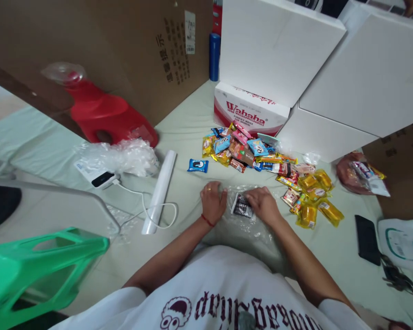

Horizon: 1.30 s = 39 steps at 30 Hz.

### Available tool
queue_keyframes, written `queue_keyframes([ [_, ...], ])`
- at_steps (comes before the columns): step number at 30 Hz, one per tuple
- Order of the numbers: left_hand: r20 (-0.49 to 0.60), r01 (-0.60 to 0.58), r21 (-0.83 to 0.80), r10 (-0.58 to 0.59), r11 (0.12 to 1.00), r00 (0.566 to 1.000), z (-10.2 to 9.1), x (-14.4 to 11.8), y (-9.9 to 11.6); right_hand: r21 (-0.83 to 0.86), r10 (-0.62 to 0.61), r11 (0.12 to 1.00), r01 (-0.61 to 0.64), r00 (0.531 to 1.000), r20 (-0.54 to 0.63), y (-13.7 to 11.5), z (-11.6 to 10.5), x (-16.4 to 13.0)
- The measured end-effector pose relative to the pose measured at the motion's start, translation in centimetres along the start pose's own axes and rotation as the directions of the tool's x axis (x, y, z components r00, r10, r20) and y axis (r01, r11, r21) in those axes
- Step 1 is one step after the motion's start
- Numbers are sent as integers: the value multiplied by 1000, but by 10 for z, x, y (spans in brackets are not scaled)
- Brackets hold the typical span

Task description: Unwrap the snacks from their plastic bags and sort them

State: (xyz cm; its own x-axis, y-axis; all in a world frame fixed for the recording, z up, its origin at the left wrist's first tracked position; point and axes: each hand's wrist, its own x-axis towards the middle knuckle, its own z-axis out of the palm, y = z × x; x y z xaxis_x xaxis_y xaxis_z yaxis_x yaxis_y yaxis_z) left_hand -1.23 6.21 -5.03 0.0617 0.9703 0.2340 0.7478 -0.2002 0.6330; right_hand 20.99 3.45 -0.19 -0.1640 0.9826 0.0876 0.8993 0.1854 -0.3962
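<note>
A clear plastic bag [256, 227] lies spread on the pale green cloth just in front of my body. On it rests a small dark snack packet [242, 205] with white edging. My right hand [264, 205] has its fingers closed at the packet's right upper edge. At the bag's left edge, my left hand [213, 201] is curled, thumb toward the plastic; its fingertips are partly hidden. A blue snack packet [198, 165] sits alone beyond my left hand. Past both hands spreads a heap of mixed wrapped snacks [241, 149], with yellow-wrapped cakes [318, 185] on its right side.
A Wahaba-style white and red carton [251, 110] stands behind the heap, against white panels [275, 50]. To the left are a white roll [160, 192], a cabled power bank [103, 178], a red jug [106, 110] and a green stool [44, 270]. A black phone [367, 239] lies right.
</note>
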Motion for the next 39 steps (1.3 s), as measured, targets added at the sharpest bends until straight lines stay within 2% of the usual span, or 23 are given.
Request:
queue_keyframes([
  [3, 18, -179, -72, 181, 981, 983, -1, -4, -4, -28, 23, 999, -26, 993, -115, 18, -17, 44],
  [5, 41, -226, -49, 228, 973, 973, -1, -4, -4, -59, 5, 998, -12, 993, -114, 25, -21, 84],
  [8, 115, -156, 34, 151, 987, 982, -2, 5, 1, -96, -1, 995, -5, 998, -64, 29, -15, 136],
  [11, 184, -90, 83, 73, 993, 980, -1, 18, 3, -85, 30, 996, -36, 997, -73, 32, -16, 155],
  [14, 180, -48, 80, 33, 996, 983, 1, 27, 1, -15, -2, 1000, -1, 980, -197, 32, -35, 129],
  [17, 168, -22, 72, 9, 997, 986, 3, 28, 0, 32, -30, 999, 43, 949, -314, 21, -51, 68],
  [19, 148, -15, 69, 5, 998, 989, 4, 27, -1, 38, -35, 998, 50, 945, -324, 7, -47, 22],
  [22, 104, 28, 31, -31, 999, 994, 6, 31, -2, 2, -64, 998, 66, 975, -212, -15, -16, -27],
  [24, 85, 94, -11, -93, 995, 992, 6, 37, -5, -33, -82, 996, 80, 994, -66, -25, 6, -40],
  [26, 85, 147, -36, -144, 988, 986, 2, 42, -9, -27, -108, 994, 109, 993, 49, -29, 15, -42],
  [29, 1, 146, -38, -146, 989, 989, -15, 43, -16, 93, -182, 980, 177, 982, 49, -27, 0, -47],
  [31, -76, 44, -33, -47, 998, 996, -32, 36, -18, 176, -210, 963, 205, 978, 10, -26, -15, -63],
  [32, -67, -55, -31, 52, 998, 996, -42, 30, -18, 194, -207, 960, 203, 978, 2, -26, -20, -74],
  [33, -11, -180, -39, 179, 983, 984, -50, 23, -17, 191, -194, 963, 189, 981, 7, -26, -22, -86],
  [34, 83, -312, -66, 317, 948, 945, -58, 16, -15, 166, -168, 973, 163, 986, 16, -27, -20, -99],
  [35, 192, -433, -112, 447, 894, 874, -64, 11, -12, 125, -129, 984, 125, 991, 22, -27, -16, -111],
  [36, 292, -525, -165, 550, 835, 783, -68, 6, -8, 81, -81, 994, 79, 997, 21, -27, -10, -121],
  [37, 371, -579, -207, 611, 789, 700, -71, 2, -5, 47, -32, 998, 31, 999, 20, -27, -4, -128],
  [38, 432, -601, -230, 634, 766, 642, -72, 1, -2, 32, 5, 999, -6, 1000, 20, -26, 0, -133],
  [39, 483, -600, -234, 627, 765, 611, -72, 0, -1, 36, 21, 999, -22, 999, 28, -25, 2, -134],
])
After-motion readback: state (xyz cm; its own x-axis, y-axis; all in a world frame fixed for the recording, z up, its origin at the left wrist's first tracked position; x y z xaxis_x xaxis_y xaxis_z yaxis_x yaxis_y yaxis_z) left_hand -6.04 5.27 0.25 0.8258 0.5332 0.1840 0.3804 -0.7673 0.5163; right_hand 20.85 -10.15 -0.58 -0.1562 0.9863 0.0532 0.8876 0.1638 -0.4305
